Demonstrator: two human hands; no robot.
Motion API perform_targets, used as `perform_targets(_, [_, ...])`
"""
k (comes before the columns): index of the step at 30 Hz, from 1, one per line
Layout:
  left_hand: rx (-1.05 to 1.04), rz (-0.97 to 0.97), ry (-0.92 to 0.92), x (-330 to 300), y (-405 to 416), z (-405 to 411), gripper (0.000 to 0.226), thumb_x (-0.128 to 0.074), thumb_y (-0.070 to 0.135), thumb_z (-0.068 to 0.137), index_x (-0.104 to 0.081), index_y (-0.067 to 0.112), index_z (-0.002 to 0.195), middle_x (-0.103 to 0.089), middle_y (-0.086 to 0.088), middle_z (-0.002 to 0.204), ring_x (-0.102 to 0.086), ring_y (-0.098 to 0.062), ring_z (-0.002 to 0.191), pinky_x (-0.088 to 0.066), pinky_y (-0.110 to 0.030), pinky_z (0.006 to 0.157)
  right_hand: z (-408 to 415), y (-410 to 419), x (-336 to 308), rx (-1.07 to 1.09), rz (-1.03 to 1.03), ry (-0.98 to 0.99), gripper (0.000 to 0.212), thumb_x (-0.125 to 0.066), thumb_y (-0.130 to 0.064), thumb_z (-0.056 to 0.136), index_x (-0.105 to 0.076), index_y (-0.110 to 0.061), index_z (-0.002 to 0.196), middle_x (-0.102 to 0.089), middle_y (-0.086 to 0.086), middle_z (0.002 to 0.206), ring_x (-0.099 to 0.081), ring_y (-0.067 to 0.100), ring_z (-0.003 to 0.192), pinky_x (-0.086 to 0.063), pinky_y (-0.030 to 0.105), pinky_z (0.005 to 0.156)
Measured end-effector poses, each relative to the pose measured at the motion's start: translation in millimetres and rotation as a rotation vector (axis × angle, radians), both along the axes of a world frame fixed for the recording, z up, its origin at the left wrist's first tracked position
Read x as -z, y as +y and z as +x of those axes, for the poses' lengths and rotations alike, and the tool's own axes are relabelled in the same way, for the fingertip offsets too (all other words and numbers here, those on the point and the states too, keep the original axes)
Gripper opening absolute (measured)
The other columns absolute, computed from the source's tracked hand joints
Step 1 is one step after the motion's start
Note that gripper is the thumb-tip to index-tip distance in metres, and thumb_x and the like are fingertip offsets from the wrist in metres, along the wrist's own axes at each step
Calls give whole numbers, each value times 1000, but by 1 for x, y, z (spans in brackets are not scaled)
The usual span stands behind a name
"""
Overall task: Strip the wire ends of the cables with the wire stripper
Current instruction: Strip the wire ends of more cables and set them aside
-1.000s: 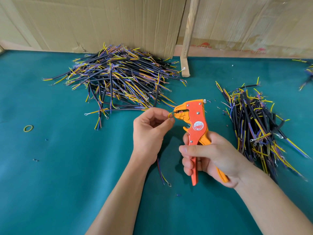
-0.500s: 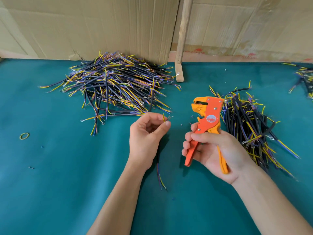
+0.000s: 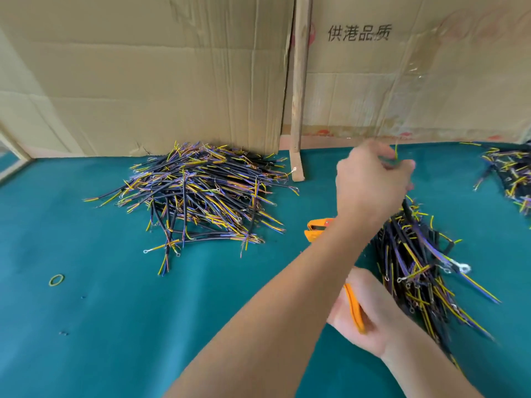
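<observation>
Left hand reaches across the body to the right, raised over the far end of the right-hand cable pile. Its fingers are curled and blurred; a thin green-yellow wire end sticks up from between them, so it grips a cable — how much of the cable hangs below is hidden by the hand itself.

Right hand sits low, near the body, partly under the left forearm. Its fingers wrap the orange handles of the wire stripper; the tool's orange head shows again just beyond the forearm, left of the right pile, above the green bench. Whether the stripper's jaws are apart cannot be told — the forearm covers most of the tool.

Right-hand cable pile: black-sheathed cables with yellow and purple cores, some with ring terminals, lying just beside the right hand and running toward the near right edge.

Large cable pile of the same kind lies left of centre, against the cardboard wall, well apart from both hands. A third cluster of cables lies at the far right edge.

A wooden stick leans upright at the cardboard seam. A yellow-green rubber band lies alone on the bench at left.
</observation>
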State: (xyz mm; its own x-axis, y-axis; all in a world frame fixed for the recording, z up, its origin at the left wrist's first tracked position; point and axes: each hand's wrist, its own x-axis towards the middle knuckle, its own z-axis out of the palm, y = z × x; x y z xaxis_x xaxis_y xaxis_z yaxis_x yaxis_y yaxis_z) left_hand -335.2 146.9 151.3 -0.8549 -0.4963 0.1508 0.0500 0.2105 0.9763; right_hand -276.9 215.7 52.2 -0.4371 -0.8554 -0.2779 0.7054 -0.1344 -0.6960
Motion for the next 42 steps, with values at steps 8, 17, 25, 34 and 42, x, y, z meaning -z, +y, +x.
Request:
perform_targets(8, [-318, -757, -483, 44, -110, 7, 24, -57, 21, 87, -66, 15, 109, -69, -14, 108, -64, -39, 104, -49, -38, 75, -5, -3, 4, 150, 18, -106, 63, -73, 12, 52, -62, 4, 114, -64, 27, 88, -67, 41, 75, -61, 52, 73])
perform_targets(17, [-392, -880, -703, 78, -184, 31, 20, -64, 26, 91, -69, 11, 103, -67, -16, 110, -63, -41, 102, -44, -37, 71, -26, 7, 2, 460, -19, -96, 50, -64, -5, 66, -60, -1, 115, -67, 21, 85, -69, 37, 75, -62, 49, 72])
perform_targets(25, [-265, -210, -191, 53, -148, 55, 11, -76, 13, 84, -68, 20, 87, -67, -10, 70, -63, -25, 66, -55, -33, 61, -32, 12, 4, 544, 11, -52, 27, -53, 1, 90, -60, -2, 115, -68, 20, 82, -70, 36, 72, -62, 48, 70])
perform_targets(34, [-218, 166, 17, 125, -61, 106, 13, -65, 11, 97, -61, 18, 86, -61, -5, 62, -55, -17, 49, -44, -26, 46, -25, 8, 4, 327, 24, 40, 57, -72, -9, 62, -62, 1, 118, -64, 24, 88, -67, 37, 76, -60, 51, 74])
perform_targets(42, [-254, 208, 110, 125, -71, 107, 11, -65, -3, 92, -59, 2, 84, -60, -17, 72, -64, -15, 54, -39, -19, 45, -24, 4, 4, 232, 28, 123, 47, -65, -7, 72, -62, 3, 118, -61, 26, 88, -64, 39, 75, -59, 51, 74])
